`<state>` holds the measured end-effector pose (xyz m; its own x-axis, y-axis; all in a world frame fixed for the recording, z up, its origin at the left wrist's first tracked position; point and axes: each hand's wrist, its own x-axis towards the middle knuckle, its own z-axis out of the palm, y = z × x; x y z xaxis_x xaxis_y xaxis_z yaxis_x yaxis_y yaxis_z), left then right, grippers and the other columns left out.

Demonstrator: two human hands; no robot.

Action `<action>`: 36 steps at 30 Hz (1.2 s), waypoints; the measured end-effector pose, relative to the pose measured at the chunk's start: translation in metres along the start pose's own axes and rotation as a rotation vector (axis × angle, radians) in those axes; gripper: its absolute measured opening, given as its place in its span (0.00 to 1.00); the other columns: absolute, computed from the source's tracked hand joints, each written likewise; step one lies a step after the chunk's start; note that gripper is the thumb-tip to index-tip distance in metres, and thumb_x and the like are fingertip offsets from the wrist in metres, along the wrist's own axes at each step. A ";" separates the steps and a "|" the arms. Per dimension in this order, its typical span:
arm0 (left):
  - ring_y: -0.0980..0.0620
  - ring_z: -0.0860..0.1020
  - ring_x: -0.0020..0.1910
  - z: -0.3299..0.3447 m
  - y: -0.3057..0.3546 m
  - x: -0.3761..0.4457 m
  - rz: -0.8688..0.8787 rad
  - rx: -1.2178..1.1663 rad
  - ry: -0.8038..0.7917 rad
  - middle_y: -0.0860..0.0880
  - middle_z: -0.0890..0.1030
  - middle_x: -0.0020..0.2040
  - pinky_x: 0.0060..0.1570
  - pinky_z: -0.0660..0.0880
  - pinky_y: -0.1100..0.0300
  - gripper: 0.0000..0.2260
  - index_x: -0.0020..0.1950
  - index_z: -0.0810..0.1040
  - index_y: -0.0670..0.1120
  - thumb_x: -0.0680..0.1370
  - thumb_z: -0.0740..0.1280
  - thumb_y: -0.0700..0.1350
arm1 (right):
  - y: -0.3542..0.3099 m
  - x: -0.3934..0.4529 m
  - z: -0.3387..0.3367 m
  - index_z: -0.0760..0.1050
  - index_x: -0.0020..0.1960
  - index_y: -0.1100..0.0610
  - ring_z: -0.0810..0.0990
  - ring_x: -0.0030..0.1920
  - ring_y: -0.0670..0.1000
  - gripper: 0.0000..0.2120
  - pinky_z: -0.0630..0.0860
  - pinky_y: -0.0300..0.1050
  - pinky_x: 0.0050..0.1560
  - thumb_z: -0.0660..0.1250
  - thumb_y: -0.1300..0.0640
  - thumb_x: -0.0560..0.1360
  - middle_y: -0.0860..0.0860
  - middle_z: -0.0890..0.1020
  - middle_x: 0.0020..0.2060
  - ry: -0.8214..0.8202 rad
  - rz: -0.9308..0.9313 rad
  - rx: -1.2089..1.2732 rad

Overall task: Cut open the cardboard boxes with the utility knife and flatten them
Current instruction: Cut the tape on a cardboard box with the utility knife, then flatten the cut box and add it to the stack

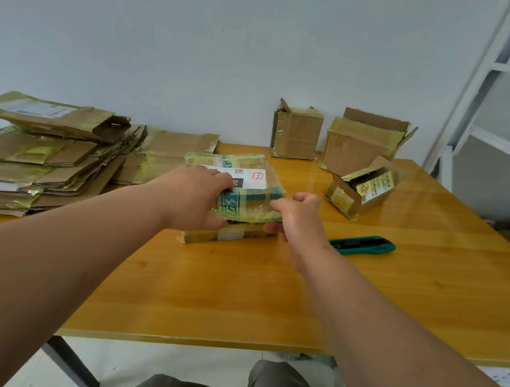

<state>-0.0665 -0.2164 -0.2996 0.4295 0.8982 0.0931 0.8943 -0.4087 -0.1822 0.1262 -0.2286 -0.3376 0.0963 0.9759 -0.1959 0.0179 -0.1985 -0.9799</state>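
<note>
A flat taped cardboard box (pixel 249 168) with a white shipping label lies in the middle of the wooden table (pixel 238 300). My left hand (pixel 191 197) grips its near left part, fingers over the top and thumb at the slit front edge. My right hand (pixel 296 215) holds the near right corner, fingers curled round the flap edge. The front of the box gapes slightly. The green utility knife (pixel 363 245) lies on the table just right of my right hand, untouched.
A tall pile of flattened boxes (pixel 44 156) fills the table's left side. Three unflattened boxes stand at the back right: one upright (pixel 296 133), a larger open one (pixel 363 144), a small one on its side (pixel 362 190). White shelving (pixel 498 146) stands to the right.
</note>
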 end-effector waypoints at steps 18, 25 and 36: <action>0.49 0.75 0.55 -0.034 -0.008 0.002 -0.198 -0.305 -0.178 0.51 0.75 0.59 0.56 0.75 0.52 0.18 0.64 0.79 0.52 0.75 0.70 0.54 | -0.016 -0.010 -0.007 0.67 0.57 0.51 0.84 0.46 0.52 0.04 0.71 0.44 0.40 0.56 0.54 0.82 0.56 0.85 0.47 0.119 -0.134 0.241; 0.50 0.76 0.53 -0.044 -0.017 0.005 -0.197 -0.564 -0.248 0.51 0.79 0.54 0.58 0.73 0.50 0.08 0.56 0.79 0.55 0.78 0.68 0.54 | 0.018 0.006 0.000 0.69 0.67 0.53 0.72 0.60 0.49 0.20 0.71 0.43 0.54 0.68 0.53 0.78 0.47 0.73 0.59 0.201 -0.252 -0.465; 0.49 0.75 0.39 -0.038 -0.022 0.002 -0.210 -0.578 -0.134 0.47 0.77 0.38 0.43 0.73 0.53 0.12 0.44 0.77 0.50 0.78 0.65 0.57 | 0.008 0.022 0.031 0.64 0.61 0.49 0.78 0.57 0.53 0.25 0.75 0.58 0.59 0.72 0.42 0.72 0.46 0.77 0.56 0.313 -0.261 -0.609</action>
<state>-0.0807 -0.2122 -0.2583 0.2513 0.9660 -0.0609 0.8972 -0.2089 0.3891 0.0979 -0.2061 -0.3507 0.2912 0.9447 0.1505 0.6208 -0.0670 -0.7811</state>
